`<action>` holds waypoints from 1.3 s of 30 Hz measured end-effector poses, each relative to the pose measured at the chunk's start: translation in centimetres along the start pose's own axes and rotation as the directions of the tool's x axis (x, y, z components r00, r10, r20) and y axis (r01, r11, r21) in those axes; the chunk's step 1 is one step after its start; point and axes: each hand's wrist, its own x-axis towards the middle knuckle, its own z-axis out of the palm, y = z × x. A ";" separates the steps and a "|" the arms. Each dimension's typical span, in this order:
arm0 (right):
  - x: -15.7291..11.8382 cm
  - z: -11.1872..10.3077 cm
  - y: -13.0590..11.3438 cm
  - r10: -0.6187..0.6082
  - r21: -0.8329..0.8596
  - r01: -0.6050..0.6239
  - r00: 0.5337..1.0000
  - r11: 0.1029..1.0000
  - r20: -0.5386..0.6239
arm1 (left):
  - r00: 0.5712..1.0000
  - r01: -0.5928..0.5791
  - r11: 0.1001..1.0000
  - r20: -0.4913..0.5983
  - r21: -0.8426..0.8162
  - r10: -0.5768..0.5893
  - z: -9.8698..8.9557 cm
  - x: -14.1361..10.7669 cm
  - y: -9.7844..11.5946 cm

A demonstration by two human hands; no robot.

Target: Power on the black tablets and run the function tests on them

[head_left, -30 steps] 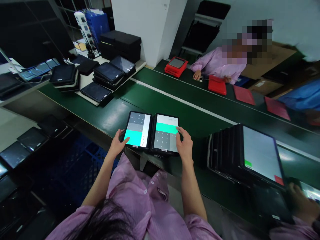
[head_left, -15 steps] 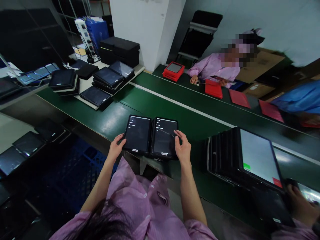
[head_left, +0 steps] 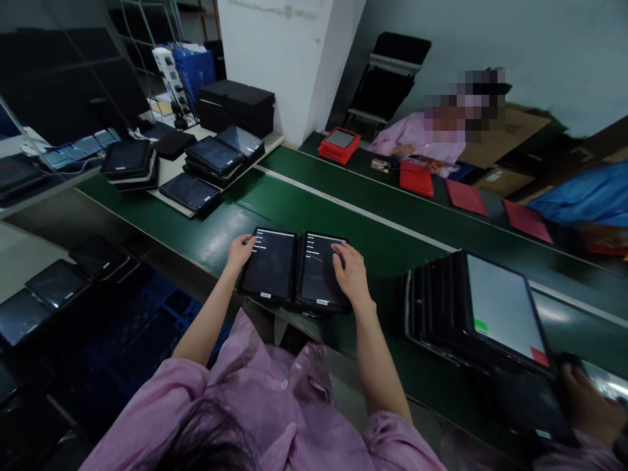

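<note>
Two black tablets lie side by side on the green bench in front of me. The left tablet (head_left: 269, 268) and the right tablet (head_left: 318, 278) both show short white text lines on dark screens, with a small white label at the lower edge. My left hand (head_left: 240, 252) is at the left tablet's upper left side, fingertips on the screen near the text, gripping nothing. My right hand (head_left: 350, 268) hovers over or touches the upper right of the right tablet, fingers apart. Whether its fingertips meet the glass I cannot tell.
To the right stands a row of black tablets (head_left: 436, 307), the outermost with a pale screen. Further right is another person's hand (head_left: 596, 402). Tablet stacks (head_left: 213, 157) sit at the back left. Across the bench, a person in pink (head_left: 417, 140) works beside red cases (head_left: 338, 147).
My left hand has moved up the left tablet's side onto its upper edge area. My right hand has shifted inward and up over the right tablet's screen. Both tablets have stayed put.
</note>
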 end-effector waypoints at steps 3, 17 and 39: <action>-0.5 0.3 0.5 0.004 -0.049 0.001 0.996 0.999 0.090 | 1.000 0.025 1.000 -0.009 0.015 -0.025 0.3 0.8 0.2; -1.9 0.7 2.6 0.345 0.306 -0.304 0.934 0.902 -0.089 | 1.000 0.003 0.995 -0.011 -0.096 -0.004 0.3 1.1 -1.6; -3.0 3.0 3.6 0.590 0.727 -0.448 0.804 0.521 0.072 | 1.000 0.003 0.999 -0.007 -0.048 -0.003 0.7 1.9 -2.4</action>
